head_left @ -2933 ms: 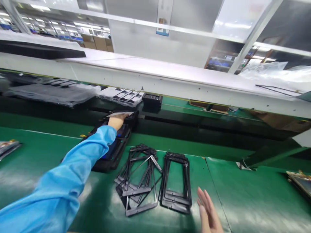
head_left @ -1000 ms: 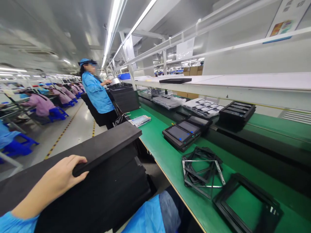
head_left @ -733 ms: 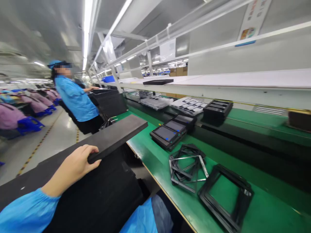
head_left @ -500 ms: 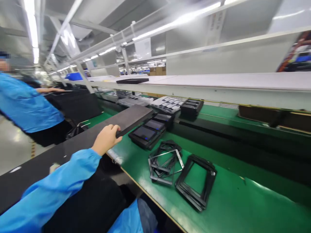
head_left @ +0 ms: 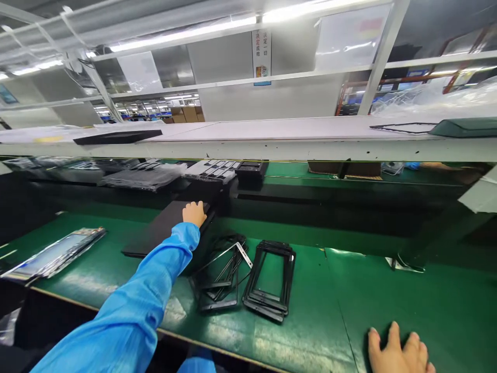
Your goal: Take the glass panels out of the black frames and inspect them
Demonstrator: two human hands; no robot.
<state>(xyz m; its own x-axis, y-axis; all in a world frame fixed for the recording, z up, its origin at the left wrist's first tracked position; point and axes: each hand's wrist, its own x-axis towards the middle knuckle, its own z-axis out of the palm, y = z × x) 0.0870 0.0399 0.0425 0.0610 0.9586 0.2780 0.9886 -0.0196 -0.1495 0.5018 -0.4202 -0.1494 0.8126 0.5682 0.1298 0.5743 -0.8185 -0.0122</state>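
My left hand [head_left: 194,213], in a blue sleeve, has its fingers curled over the right edge of a flat black panel [head_left: 163,228]. That panel lies low over the green bench, left of the middle. My right hand [head_left: 399,349] is at the bottom right, fingers spread over the bench top and holding nothing. Between my hands are a loose tangle of thin black frames [head_left: 219,282] and a neater stack of black rectangular frames [head_left: 271,280]. What lies beneath the panel is mostly hidden.
Several thin screen-like sheets [head_left: 58,254] lie at the left of the bench. A dark recessed strip [head_left: 330,202] runs behind the work surface. Beyond it are plastic-wrapped parts [head_left: 145,176] and a black tray [head_left: 251,171], under a white shelf [head_left: 272,132].
My view has turned right and the person at the left is out of sight. The panel in my left hand now covers the screen trays. My right hand has come into view.
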